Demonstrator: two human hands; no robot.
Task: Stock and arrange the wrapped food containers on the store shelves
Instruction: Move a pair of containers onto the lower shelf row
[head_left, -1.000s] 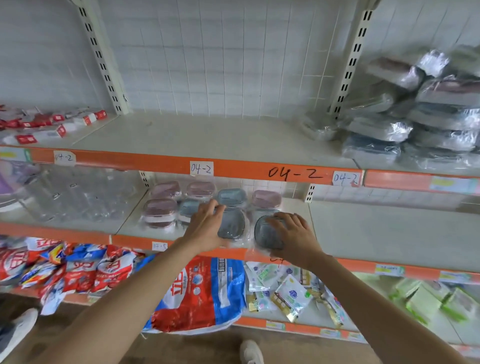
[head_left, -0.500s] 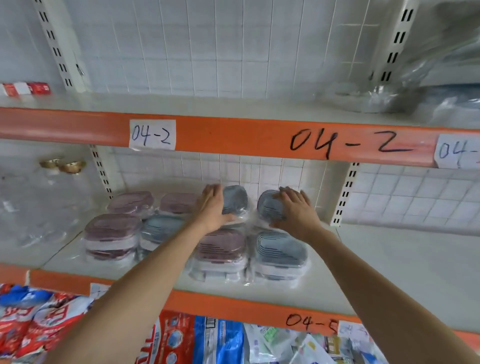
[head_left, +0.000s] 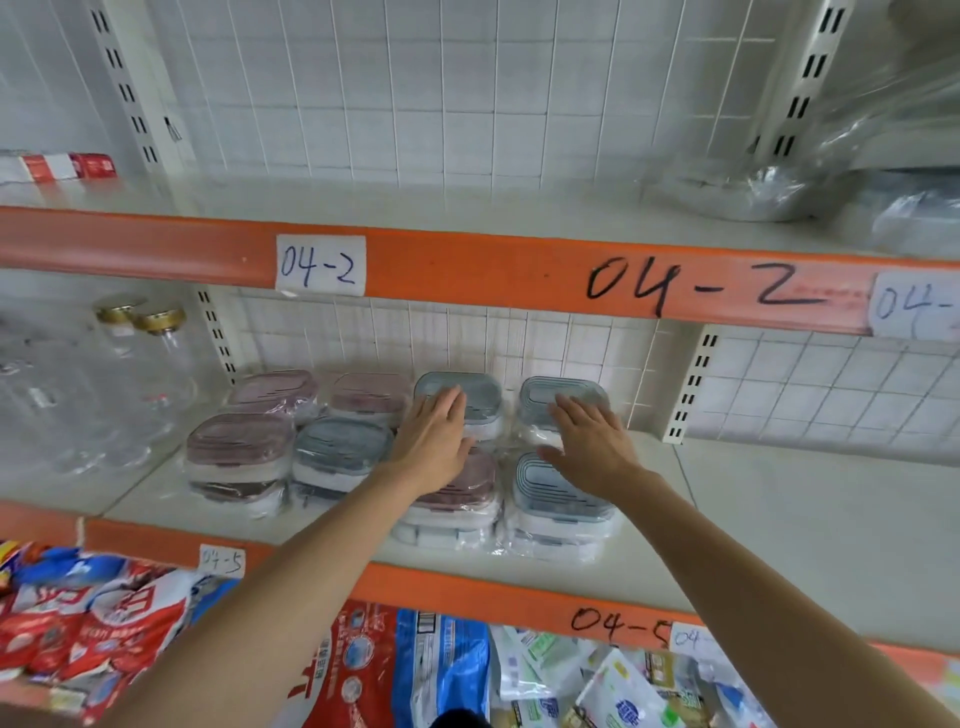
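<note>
In the middle of the frame, eight plastic-wrapped rounded food containers (head_left: 343, 457) with pink or grey-blue ribbed lids sit in two rows on the white metal shelf (head_left: 779, 519). What is inside them I cannot tell. The left hand (head_left: 436, 441) lies flat, fingers straight, on a grey-blue back container (head_left: 467, 395). The right hand (head_left: 592, 441) lies equally flat on the neighbouring grey-blue one (head_left: 550, 397).

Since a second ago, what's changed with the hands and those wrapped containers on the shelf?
Both hands carried two blue-lidded containers from the shelf's front to the back row. The left hand and right hand now lie flat and open on the left back container and right back container. The pink-lidded containers stayed put.
</note>
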